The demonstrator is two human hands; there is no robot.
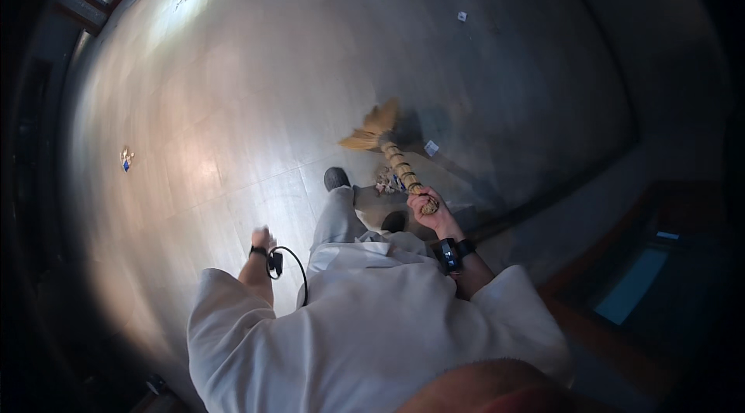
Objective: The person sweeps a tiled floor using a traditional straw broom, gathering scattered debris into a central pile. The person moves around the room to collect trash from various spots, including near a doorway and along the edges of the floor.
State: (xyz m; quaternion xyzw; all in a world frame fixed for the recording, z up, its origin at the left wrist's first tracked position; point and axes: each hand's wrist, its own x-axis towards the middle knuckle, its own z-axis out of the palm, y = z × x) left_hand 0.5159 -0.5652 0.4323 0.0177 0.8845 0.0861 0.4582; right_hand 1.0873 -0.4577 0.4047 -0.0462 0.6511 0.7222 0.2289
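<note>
My right hand [426, 209] grips the bound straw handle of a hand broom [401, 168]. Dark bands ring the handle, and the broom's fanned bristles [372, 127] spread out ahead of me, over the tiled floor. Close beside the handle lies a small heap of litter [385, 180] with pale and blue bits. A white scrap [431, 148] rests just right of the broom. Down at my left side hangs my left hand [263, 237], blurred, with no object visible in it and its fingers unclear.
More litter lies on the floor [262, 93]: a crumpled wrapper [126, 159] at left and a white scrap [462, 16] farther ahead. My shoe [336, 179] is left of the heap. A cable [298, 264] loops from my left wrist. A dark wall base runs along the right.
</note>
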